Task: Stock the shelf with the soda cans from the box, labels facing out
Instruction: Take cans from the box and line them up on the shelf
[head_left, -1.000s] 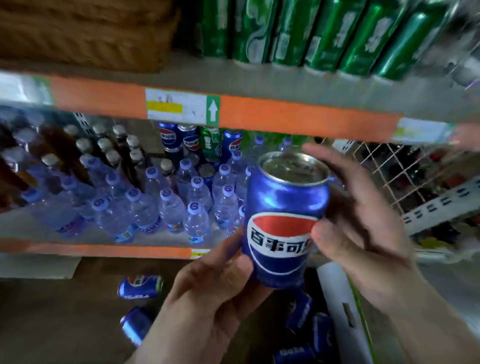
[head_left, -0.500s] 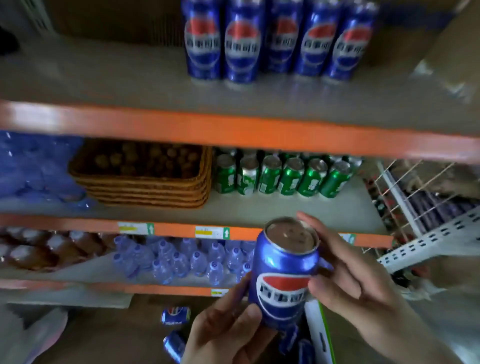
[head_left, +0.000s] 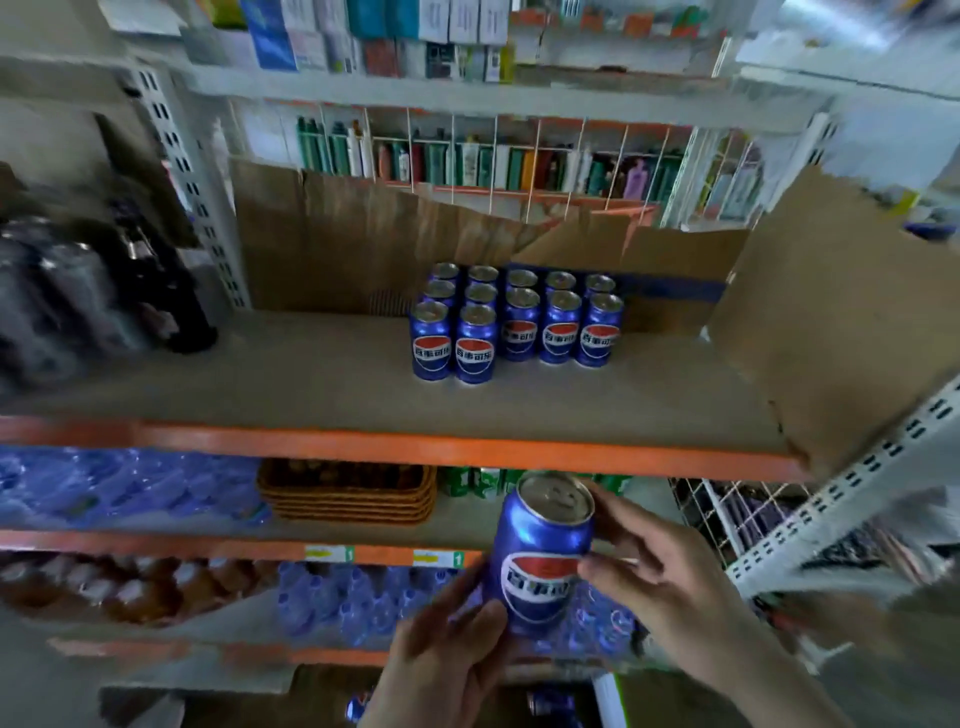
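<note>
Far left, upper shelf level: dark bottles (head_left: 171, 291), blurred, stand at the left end of the shelf board (head_left: 322, 395). One level down on the left lie blue-wrapped packs (head_left: 119, 488); beside them to the right sits a woven basket (head_left: 348, 493).

Centre of the shelf board: a block of blue soda cans (head_left: 519, 322) stands upright, five columns wide. The front cans show their red-white-blue labels to the viewer. The two left columns reach further forward than the three right columns. A cardboard sheet (head_left: 363, 239) stands behind the block.

Lower centre: the left hand (head_left: 441, 660) contacts the held can (head_left: 540, 556) at its lower left side, thumb and fingers pressed against the can wall near the base. The held can is upright, tilted slightly, top lid visible, label facing the viewer. It sits in the air in front of the orange shelf edge (head_left: 467, 449), below the level of the shelf board and below the stocked block, not touching either.

To the right: the right hand (head_left: 670, 587) closes on the can's right side. Its thumb lies across the label's right edge; its fingers wrap behind the upper rim. The can is thus clamped between both hands, left low, right higher.

Far right: a cardboard flap (head_left: 841, 312) leans against the perforated upright (head_left: 852, 499).
</note>
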